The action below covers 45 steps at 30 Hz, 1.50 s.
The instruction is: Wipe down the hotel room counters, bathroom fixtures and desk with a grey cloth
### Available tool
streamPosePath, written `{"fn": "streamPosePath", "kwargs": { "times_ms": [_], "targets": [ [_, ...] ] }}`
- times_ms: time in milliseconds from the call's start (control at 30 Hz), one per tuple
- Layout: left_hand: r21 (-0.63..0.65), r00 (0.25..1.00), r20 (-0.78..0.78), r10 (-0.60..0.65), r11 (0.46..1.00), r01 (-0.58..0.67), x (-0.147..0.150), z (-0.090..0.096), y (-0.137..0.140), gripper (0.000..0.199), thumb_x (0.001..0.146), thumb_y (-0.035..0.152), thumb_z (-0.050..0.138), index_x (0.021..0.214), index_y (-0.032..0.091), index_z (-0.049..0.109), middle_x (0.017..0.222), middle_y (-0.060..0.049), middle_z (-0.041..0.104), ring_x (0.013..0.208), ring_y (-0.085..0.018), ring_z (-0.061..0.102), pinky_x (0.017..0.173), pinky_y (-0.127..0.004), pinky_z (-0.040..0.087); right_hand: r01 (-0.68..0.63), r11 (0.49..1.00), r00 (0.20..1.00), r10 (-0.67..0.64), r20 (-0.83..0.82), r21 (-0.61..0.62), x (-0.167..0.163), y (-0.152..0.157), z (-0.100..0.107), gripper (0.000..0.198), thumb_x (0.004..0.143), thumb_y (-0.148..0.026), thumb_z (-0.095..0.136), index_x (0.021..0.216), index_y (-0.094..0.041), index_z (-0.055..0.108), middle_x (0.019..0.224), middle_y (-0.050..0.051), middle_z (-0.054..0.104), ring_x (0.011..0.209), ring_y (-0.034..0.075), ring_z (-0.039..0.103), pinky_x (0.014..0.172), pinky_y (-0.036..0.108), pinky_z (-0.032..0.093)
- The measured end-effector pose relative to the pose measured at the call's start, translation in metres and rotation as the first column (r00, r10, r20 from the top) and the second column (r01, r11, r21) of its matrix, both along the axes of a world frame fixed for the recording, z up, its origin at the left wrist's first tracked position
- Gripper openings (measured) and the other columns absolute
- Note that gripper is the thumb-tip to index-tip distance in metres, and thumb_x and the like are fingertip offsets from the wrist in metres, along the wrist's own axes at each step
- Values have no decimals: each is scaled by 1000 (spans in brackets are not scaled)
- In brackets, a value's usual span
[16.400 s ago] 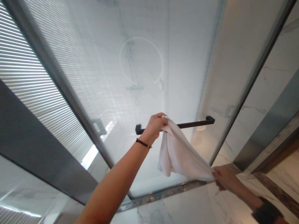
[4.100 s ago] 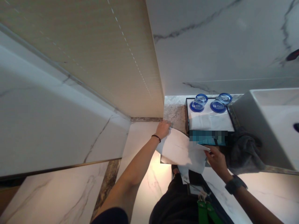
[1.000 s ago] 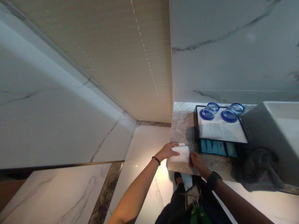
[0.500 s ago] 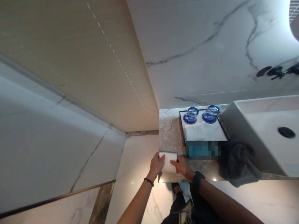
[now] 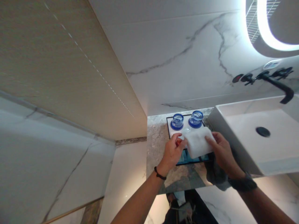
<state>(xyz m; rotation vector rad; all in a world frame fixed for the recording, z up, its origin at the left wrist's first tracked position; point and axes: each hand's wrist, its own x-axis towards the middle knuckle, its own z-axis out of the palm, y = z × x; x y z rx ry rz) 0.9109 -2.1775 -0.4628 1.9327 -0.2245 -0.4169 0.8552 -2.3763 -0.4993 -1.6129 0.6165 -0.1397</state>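
Observation:
Both of my hands are over a tray on the counter, with a folded white cloth [image 5: 198, 143] between them. My left hand [image 5: 173, 151] pinches the cloth's left edge with thumb and fingers closed. Gripping the right end, my right hand [image 5: 223, 151] has its thumb on top and its fingers underneath. Below the cloth lies the dark-rimmed tray [image 5: 168, 124], partly covered. Two upturned clear glasses stand at its back on blue round coasters, a left glass [image 5: 177, 119] and a right glass [image 5: 197, 115]. Blue packets [image 5: 187, 157] show along the tray's front part.
A white rectangular basin [image 5: 235, 140] stands to the right, under a black wall tap [image 5: 277, 82]. A dark grey cloth [image 5: 216, 175] hangs at the front of the stone counter [image 5: 155, 146], beside the basin. A lit mirror [image 5: 261, 28] is on the marble wall; a blind [image 5: 77, 77] covers the left.
My hands have moved from the counter's front left corner, where they held a white folded piece, to above the tray. The camera view has swung right.

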Motion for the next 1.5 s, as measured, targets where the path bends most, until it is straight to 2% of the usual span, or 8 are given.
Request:
{"fn": "streamPosePath", "kwargs": {
  "times_ms": [133,267,533,900,1000,1133,1267,1500],
  "targets": [
    [367,967,165,-192,923,120,35,-23,-21,26,86,25,55,109,13,59,96,-7,65,90,-20,60,83,-31,47,56,996,997,-59,-46,-75,35,-58,-37,56,67,-53,65,106,-13,61,88,8,68,75,22,60,60,30,47],
    [744,895,149,-421,644,179,59,-47,-16,48,78,14,59,124,5,51,122,-19,58,117,-29,50,102,-39,40,-16,997,996,9,-91,-77,49,-66,-82,52,65,-49,62,102,-13,64,89,9,70,77,23,62,64,33,50],
    [852,855,107,-508,490,185,50,-47,-12,28,80,6,47,106,9,58,111,-17,56,105,-28,54,91,-41,45,-100,972,992,81,-93,-212,43,-59,-102,66,74,-55,51,121,-10,58,109,16,67,94,29,62,86,45,50],
    [621,881,399,-254,781,-56,32,10,72,24,75,5,48,94,17,57,92,-5,61,87,-20,59,77,-31,49,-22,910,996,56,71,-414,22,-36,-51,55,83,-51,46,123,-13,54,126,18,58,111,30,57,100,51,43],
    [623,807,528,-263,766,-157,11,8,101,28,77,5,46,100,17,57,99,-8,61,94,-21,59,82,-34,51,-213,944,969,238,71,-253,1,12,-42,45,90,-50,43,119,-18,56,111,12,67,94,23,65,86,40,53],
    [749,766,452,-458,661,-46,-47,-48,144,29,84,5,46,106,17,59,121,-14,60,111,-24,57,96,-40,49,-540,841,838,541,65,-40,-45,90,-51,37,90,-47,47,107,-18,63,99,10,71,84,21,67,73,33,56],
    [808,816,197,-544,562,179,-102,-91,181,28,85,10,53,111,17,60,134,-17,55,120,-25,55,100,-41,48,-678,734,735,678,1,-31,-85,134,-69,32,89,-38,47,101,-16,67,93,10,72,80,22,69,69,32,57],
    [794,945,100,-310,598,113,-91,-88,162,40,82,5,47,121,12,56,127,-16,57,119,-25,51,101,-42,44,-783,590,611,789,-63,-198,-87,167,-94,36,89,-21,40,113,-13,64,113,14,67,103,23,64,93,39,52]
  ]
}}
